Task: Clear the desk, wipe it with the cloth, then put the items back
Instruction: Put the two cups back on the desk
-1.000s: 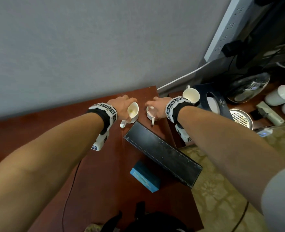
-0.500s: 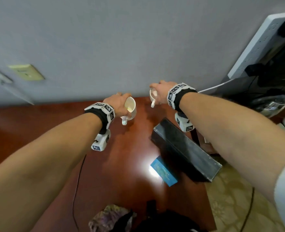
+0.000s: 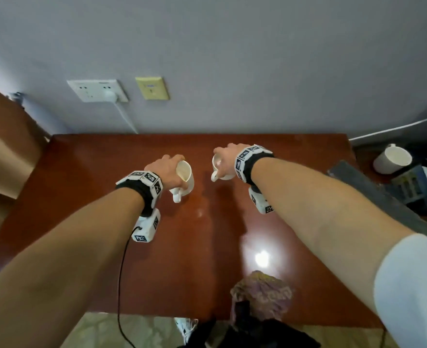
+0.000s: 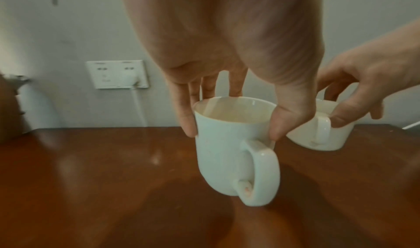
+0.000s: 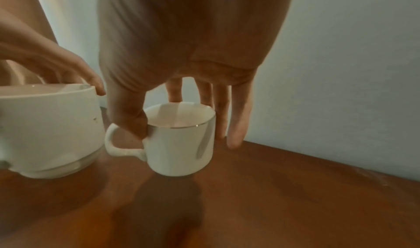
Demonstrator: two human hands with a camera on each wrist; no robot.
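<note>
Two mugs point(image 4: 227, 144) point(image 5: 181, 140); head view adds cloth point(image 3: 261, 292).

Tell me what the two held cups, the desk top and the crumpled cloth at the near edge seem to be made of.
Left cup and right cup: glazed white ceramic, probably; both are glossy, thick-walled, and the right one has a thin metallic rim line.
Desk top: reddish-brown wood or veneer under a glossy lacquer; it mirrors a lamp.
Cloth: soft, matte, purplish fabric, crumpled; the weave is too blurred to name.

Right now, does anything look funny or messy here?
Nothing is spilled or broken. The left hand holds a white mug tilted above the desk; the right hand holds its mug upright.
</note>
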